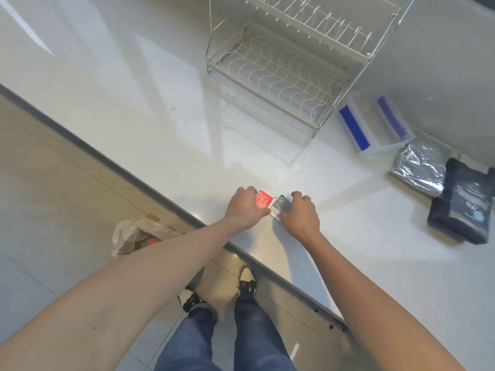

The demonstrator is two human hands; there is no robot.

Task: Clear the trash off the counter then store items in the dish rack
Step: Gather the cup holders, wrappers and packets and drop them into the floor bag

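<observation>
A small red packet (263, 200) lies on the white counter (150, 113) near its front edge, with my left hand (245, 207) curled over its left side. Right beside it is a small grey and white packet (280, 205), and my right hand (301, 214) is closed around its right side. Both packets touch the counter. A white wire dish rack (281, 68) with two tiers stands empty at the back of the counter, beyond my hands.
A clear plastic box with blue ends (375, 127) sits right of the rack. A grey foil-wrapped pack (420, 164) and a dark pouch (463, 207) lie at the far right. A white trash bag (136, 234) stands on the floor left of my legs.
</observation>
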